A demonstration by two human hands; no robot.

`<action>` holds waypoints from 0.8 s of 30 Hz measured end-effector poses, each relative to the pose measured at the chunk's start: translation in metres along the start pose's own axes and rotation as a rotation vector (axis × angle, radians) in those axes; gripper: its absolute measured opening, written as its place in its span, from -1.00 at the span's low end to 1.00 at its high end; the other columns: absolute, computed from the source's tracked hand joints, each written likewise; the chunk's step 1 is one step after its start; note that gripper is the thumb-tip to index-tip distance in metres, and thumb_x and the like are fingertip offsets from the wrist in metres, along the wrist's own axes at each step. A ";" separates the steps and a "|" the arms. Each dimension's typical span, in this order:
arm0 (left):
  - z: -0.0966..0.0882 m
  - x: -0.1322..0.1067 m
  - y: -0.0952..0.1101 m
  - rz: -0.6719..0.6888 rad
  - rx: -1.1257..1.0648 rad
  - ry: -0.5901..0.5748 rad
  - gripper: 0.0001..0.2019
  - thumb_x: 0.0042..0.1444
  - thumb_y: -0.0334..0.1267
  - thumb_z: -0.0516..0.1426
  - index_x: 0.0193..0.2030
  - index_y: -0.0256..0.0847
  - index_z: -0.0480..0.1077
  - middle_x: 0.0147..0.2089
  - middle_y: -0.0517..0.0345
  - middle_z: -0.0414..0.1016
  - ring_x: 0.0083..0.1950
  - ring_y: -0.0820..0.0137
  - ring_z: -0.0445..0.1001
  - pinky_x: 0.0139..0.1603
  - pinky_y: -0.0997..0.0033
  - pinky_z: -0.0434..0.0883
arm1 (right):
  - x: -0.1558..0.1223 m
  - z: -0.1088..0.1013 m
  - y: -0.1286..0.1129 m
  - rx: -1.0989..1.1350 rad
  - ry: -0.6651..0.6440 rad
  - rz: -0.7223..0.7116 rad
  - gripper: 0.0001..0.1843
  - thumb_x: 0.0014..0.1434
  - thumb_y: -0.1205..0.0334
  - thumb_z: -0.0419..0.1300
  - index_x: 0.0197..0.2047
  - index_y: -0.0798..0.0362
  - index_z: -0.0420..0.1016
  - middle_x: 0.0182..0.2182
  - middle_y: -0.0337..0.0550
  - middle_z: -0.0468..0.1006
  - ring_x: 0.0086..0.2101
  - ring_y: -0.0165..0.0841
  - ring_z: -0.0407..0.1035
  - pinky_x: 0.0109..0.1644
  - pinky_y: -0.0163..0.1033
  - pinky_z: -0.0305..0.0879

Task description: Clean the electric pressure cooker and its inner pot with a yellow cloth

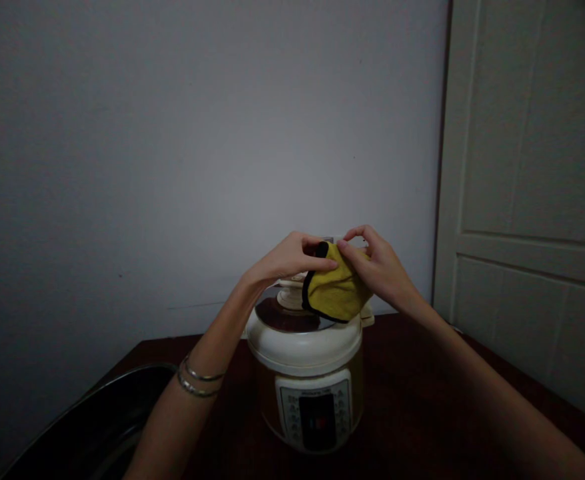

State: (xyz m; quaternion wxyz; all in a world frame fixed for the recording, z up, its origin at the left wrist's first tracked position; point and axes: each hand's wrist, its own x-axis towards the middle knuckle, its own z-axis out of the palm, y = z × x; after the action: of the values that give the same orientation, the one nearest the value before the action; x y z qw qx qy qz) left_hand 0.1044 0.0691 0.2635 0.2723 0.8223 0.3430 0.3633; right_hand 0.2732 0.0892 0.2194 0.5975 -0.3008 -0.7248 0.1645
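Head view: both arms reach forward over the cooker [305, 373] at the table's [422, 413] back edge. Left hand [287, 259] and right hand [380, 267] each pinch the yellow cloth [335, 293], fingers curled shut on it.

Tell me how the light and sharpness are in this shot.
Head view: dim and underexposed, the table nearly black; the yellow cloth, pinched by the left hand and right hand, is the brightest colour; a faint sheen shows on the cooker lid; the wall darkens toward the corners; focus looks soft but even.
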 end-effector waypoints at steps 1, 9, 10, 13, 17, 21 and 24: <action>-0.001 0.002 0.003 -0.010 0.030 0.006 -0.79 -0.12 -0.25 0.21 -0.34 -0.34 0.49 -0.48 0.23 0.39 -0.44 0.52 0.34 -0.41 0.51 0.29 | 0.001 -0.001 0.000 0.033 -0.002 0.003 -0.70 0.15 -0.06 0.07 -0.21 -0.02 0.29 -0.67 -0.38 0.29 -0.66 -0.45 0.20 -0.64 -0.39 0.03; -0.094 -0.010 0.000 0.007 0.594 0.736 -0.86 -0.14 -0.23 0.10 -0.57 -0.27 0.34 -0.58 0.26 0.27 -0.53 0.50 0.21 -0.52 0.48 0.12 | -0.014 -0.025 0.054 0.051 0.104 0.094 -0.60 0.16 -0.11 0.03 -0.07 0.00 0.28 -0.28 -0.03 0.59 -0.19 -0.18 0.47 -0.08 -0.02 0.36; -0.108 -0.014 -0.009 -0.009 0.695 0.784 -0.87 -0.16 -0.23 0.11 -0.57 -0.25 0.32 -0.58 0.25 0.28 -0.52 0.49 0.21 -0.51 0.47 0.12 | -0.019 -0.025 0.068 -0.003 0.086 0.107 -0.60 0.17 -0.10 0.03 -0.07 -0.01 0.29 -0.24 -0.01 0.59 -0.16 -0.17 0.46 -0.02 0.02 0.33; -0.130 -0.018 -0.051 -0.099 0.812 0.773 -0.87 -0.15 -0.20 0.10 -0.52 -0.22 0.32 -0.53 0.21 0.34 -0.49 0.44 0.27 -0.46 0.44 0.15 | -0.035 -0.017 0.110 -0.115 0.005 0.157 -0.62 0.16 -0.09 0.01 -0.07 -0.02 0.31 -0.11 0.04 0.54 -0.08 -0.13 0.43 0.00 0.03 0.33; -0.113 -0.017 -0.126 -0.133 0.708 0.538 -0.83 -0.04 -0.17 0.07 -0.38 -0.24 0.32 -0.40 0.15 0.42 -0.38 0.39 0.33 -0.33 0.39 0.27 | -0.047 -0.002 0.144 -0.166 -0.087 0.210 -0.57 0.15 -0.09 0.01 -0.04 0.01 0.33 -0.01 0.08 0.48 -0.01 -0.13 0.39 0.04 0.00 0.33; -0.079 -0.016 -0.175 -0.075 0.346 0.225 -0.73 0.06 -0.12 0.06 -0.19 -0.26 0.34 -0.19 0.06 0.50 -0.19 0.36 0.41 -0.13 0.32 0.35 | -0.052 0.005 0.148 -0.171 -0.202 0.203 -0.55 0.18 -0.09 -0.02 -0.02 0.03 0.36 -0.03 0.05 0.50 -0.04 -0.15 0.41 0.07 -0.01 0.31; -0.065 -0.018 -0.182 -0.079 0.130 0.057 -0.68 0.05 -0.17 0.11 -0.09 -0.29 0.38 -0.07 0.01 0.51 -0.04 0.31 0.42 0.02 0.25 0.32 | -0.055 0.005 0.145 -0.176 -0.227 0.172 -0.57 0.21 -0.08 -0.04 -0.03 0.00 0.39 -0.04 0.02 0.51 -0.07 -0.16 0.43 0.05 -0.03 0.33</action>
State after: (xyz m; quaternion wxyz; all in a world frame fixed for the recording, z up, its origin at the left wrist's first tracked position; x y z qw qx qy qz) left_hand -0.0223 0.1805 0.1680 0.2224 0.8135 0.4055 0.3525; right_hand 0.3090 0.1658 0.0893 0.4670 -0.3925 -0.7707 0.1840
